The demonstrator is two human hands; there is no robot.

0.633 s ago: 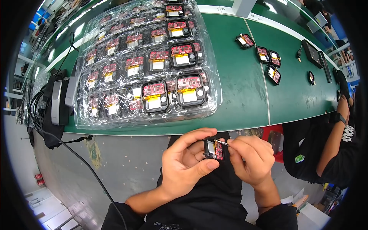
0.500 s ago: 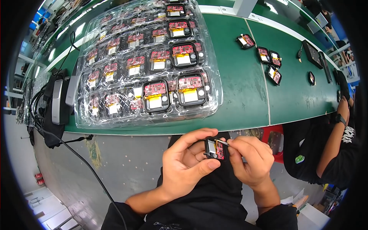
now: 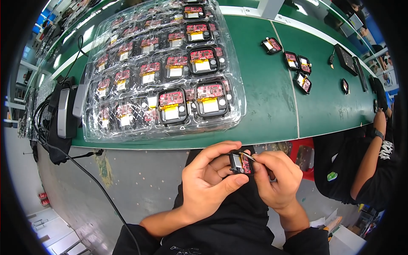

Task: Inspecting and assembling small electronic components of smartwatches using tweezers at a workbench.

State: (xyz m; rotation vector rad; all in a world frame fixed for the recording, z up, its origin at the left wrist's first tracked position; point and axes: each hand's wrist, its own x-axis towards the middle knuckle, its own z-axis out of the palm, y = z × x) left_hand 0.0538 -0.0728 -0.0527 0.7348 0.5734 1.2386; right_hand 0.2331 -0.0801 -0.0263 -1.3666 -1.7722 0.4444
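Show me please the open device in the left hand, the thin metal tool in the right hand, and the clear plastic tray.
Open device [image 3: 245, 164], head view: its red circuit board.
Thin metal tool [image 3: 248, 156], head view: its bare shaft.
Clear plastic tray [image 3: 236, 114], head view: near right corner.

No words or numbers can be read clearly; only marks show. On the red circuit board [image 3: 246, 165] in the left hand [image 3: 208, 182], any print is too small to tell. Below that hand, a pale outlined design shows on the wearer's black top [image 3: 185, 250]. Ahead and to its left, a clear plastic tray [image 3: 239, 115] has faint marks along its right edge. Farther left, a grey rounded device [image 3: 62, 110] bears a tiny, blurred mark. Well right of the right hand [image 3: 278, 176], a co-worker's black clothing [image 3: 367, 185] carries white print and, nearer the hand, a green emblem [image 3: 332, 175].
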